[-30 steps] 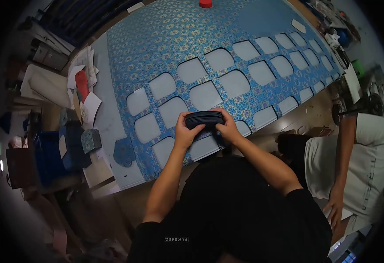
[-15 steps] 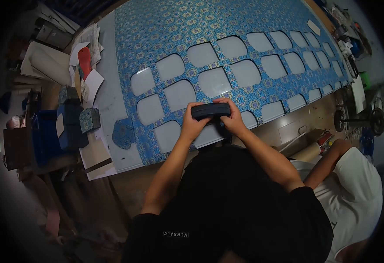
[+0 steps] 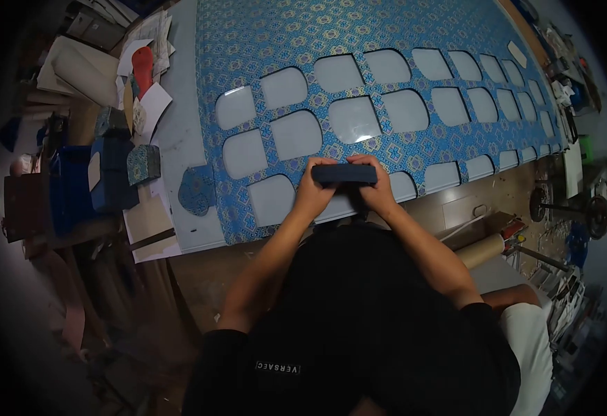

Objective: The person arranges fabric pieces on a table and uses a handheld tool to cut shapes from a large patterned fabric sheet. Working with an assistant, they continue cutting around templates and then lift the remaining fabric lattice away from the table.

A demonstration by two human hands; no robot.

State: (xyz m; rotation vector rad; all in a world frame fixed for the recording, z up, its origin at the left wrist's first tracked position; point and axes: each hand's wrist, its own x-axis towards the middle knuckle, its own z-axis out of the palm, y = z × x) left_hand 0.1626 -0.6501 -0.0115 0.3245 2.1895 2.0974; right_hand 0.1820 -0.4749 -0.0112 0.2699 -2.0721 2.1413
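Note:
A dark, slightly curved block-like piece [image 3: 345,174] is held level between both hands, above the near edge of the table. My left hand [image 3: 315,192] grips its left end and my right hand [image 3: 378,186] its right end, fingers wrapped round it. Beneath and beyond lies blue patterned fabric [image 3: 269,41] with rows of rounded cut-out openings that show the pale tabletop [image 3: 182,135]. A loose blue patterned piece [image 3: 197,191] lies at the fabric's left edge.
On the left are a patterned block [image 3: 143,164], a blue bin [image 3: 75,184], a red tool [image 3: 142,68] and papers [image 3: 154,107]. Another person's white clothing [image 3: 529,347] shows at lower right, near a paper roll [image 3: 482,251] and a metal stand [image 3: 570,210].
The dark piece has turned to lie more level in my hands. The table has shifted in view, and the other person has moved lower and further out of view.

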